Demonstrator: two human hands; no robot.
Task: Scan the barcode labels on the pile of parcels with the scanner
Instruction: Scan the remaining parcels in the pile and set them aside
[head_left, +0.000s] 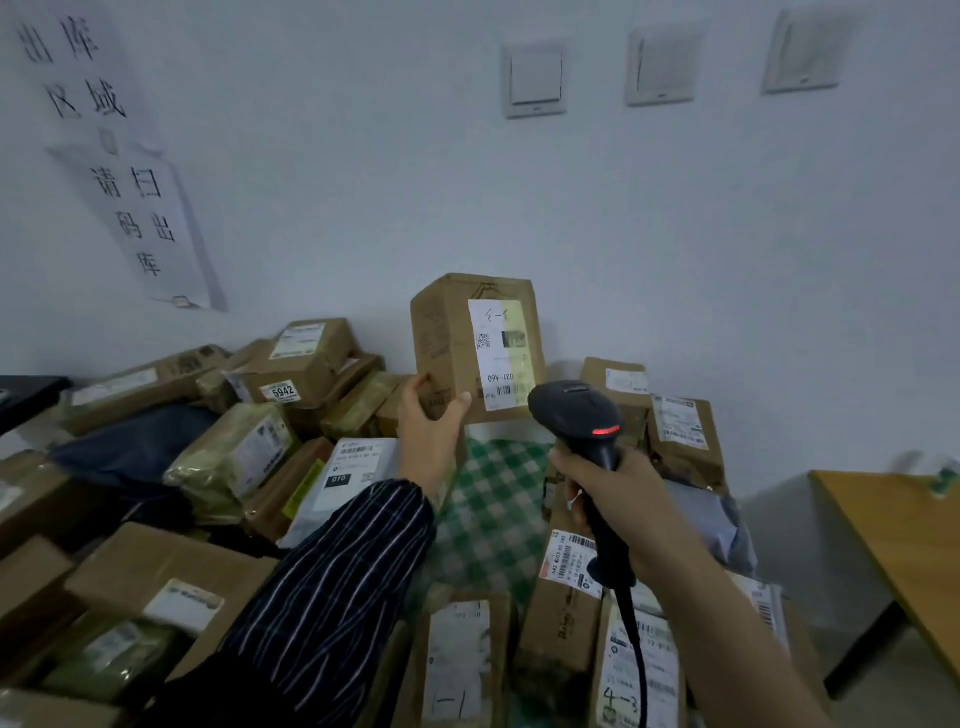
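The left grip (431, 421) pinches the lower corner of a cardboard box (447, 332), held upright above the pile of parcels (306, 364) and the checked cloth (488, 499). The box looks stiff and light enough for one hand (a corner hold keeps the print clear). Its label (501, 353) reads "031-A60", upside down. The right grip (608, 493) wraps the scanner (576, 410), its red light lit, just beside the barcode. A sticker (280, 391) in the pile reads "5942".
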